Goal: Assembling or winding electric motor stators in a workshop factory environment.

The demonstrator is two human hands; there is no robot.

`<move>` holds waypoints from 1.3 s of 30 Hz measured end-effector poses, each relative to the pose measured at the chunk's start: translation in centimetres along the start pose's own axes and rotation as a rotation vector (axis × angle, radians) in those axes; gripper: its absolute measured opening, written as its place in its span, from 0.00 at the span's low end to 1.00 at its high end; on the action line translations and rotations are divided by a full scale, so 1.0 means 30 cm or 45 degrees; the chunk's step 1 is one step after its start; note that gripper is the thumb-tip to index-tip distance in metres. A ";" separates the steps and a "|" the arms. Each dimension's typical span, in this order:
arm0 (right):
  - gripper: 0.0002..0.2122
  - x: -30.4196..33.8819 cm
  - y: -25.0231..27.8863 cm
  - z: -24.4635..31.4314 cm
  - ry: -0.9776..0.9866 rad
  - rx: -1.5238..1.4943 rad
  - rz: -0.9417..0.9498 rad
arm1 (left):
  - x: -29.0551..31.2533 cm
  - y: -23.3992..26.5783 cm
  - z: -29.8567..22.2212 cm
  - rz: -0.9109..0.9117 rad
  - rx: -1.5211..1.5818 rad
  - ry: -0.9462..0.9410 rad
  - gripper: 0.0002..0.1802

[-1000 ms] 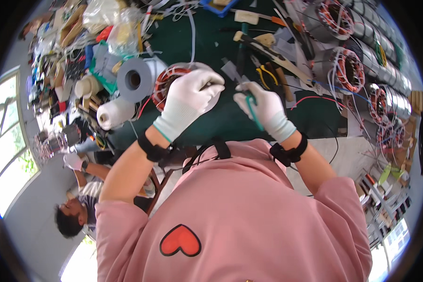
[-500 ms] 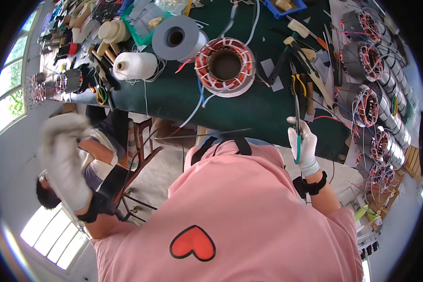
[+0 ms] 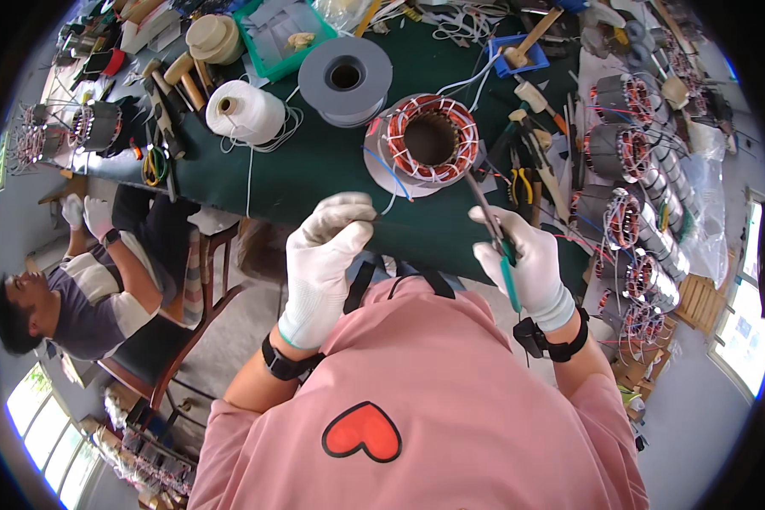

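My right hand (image 3: 531, 262), in a white glove, holds scissors with green handles (image 3: 509, 280). Their blades point up toward the near right side of a motor stator (image 3: 432, 174). That stator has copper windings laced with white cord and stands on the green bench, blue and white leads hanging from it. My left hand (image 3: 321, 263), also gloved in white, hovers before the bench edge, left of the stator. Its thumb and fingers are drawn together; a faint thin dark line runs from the fingertips, too indistinct to name.
A grey spool (image 3: 346, 53) and a white thread cone (image 3: 259, 121) stand left of the stator. Mallets (image 3: 178, 71), a green tray (image 3: 272, 64) and a blue box (image 3: 531, 61) lie farther back. More stators (image 3: 616, 153) line the right. A seated person (image 3: 102, 297) is at left.
My left hand has come from the far left to in front of me, its fingers now together. My right hand, still holding the scissors, has shifted slightly left; the view has turned.
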State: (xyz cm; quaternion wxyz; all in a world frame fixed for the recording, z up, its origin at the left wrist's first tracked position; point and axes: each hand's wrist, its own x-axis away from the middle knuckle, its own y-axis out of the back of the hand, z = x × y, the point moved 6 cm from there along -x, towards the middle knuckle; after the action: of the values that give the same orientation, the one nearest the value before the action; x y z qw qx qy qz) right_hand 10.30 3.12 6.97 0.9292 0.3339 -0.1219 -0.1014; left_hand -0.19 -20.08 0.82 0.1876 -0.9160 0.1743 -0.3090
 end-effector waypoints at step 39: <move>0.14 0.219 0.032 -0.529 -0.800 -0.084 -0.269 | -0.155 -0.154 -0.275 0.220 -0.966 -0.651 0.12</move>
State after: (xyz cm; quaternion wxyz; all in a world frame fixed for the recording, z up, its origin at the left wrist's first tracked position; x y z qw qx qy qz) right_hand 21.30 11.52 -3.23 0.8409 0.2668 -0.3638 -0.2990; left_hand -7.93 -15.98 6.69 -0.0989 -0.9488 0.2987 0.0290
